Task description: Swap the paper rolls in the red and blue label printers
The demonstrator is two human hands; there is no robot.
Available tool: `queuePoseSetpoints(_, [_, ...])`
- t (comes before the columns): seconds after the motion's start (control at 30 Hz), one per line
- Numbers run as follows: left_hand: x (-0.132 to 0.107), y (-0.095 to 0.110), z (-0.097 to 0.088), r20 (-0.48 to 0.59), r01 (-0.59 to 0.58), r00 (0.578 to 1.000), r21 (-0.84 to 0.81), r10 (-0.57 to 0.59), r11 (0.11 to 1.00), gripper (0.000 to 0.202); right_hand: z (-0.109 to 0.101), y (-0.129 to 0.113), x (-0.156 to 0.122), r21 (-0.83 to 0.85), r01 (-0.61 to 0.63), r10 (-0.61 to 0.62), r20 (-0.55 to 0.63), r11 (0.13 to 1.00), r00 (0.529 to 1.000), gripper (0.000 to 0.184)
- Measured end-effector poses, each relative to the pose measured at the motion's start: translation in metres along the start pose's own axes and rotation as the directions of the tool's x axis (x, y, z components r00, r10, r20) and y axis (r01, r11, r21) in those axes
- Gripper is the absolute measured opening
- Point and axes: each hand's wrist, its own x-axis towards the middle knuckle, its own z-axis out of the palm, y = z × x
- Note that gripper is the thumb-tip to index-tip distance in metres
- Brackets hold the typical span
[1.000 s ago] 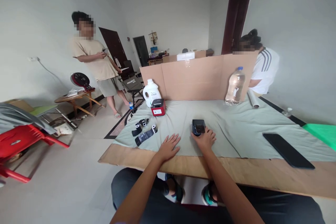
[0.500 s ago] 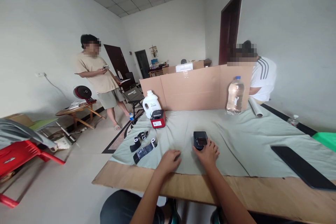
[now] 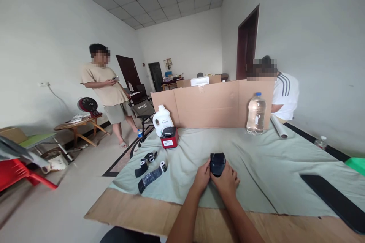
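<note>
Toward the near edge of the counter (image 3: 134,208), over its pale green cloth (image 3: 191,146), a small black device (image 3: 218,163) sits between both hands. The left hand (image 3: 202,176) clasps its left side, while the right hand (image 3: 226,183) grips it from the right and the near side. Leftward lies a roll with a dark printed strip (image 3: 151,178) pulled out, other dark rolls (image 3: 142,168) just behind it. Farther back, a red-and-black box (image 3: 169,139) stands before a white jug (image 3: 162,118). A blue-capped clear bottle (image 3: 256,115) stands by the cardboard panel (image 3: 205,107).
</note>
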Motion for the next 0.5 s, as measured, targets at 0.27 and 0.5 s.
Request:
queuePoseSetpoints(0.27, [-0.005,0.011,-0.008,-0.07,0.11,0.993,0.348,-0.091,0.931,0.057,-0.006,-0.002,0.003,-0.027,-0.008,0.009,0.028,1.0,1.0,0.088])
queuePoseSetpoints(0.5, [-0.004,0.028,-0.009,0.071,0.043,0.991,0.643,-0.115,0.765,0.054,-0.01,0.004,0.011,-0.026,0.142,-0.142,0.002,0.99,0.99,0.072])
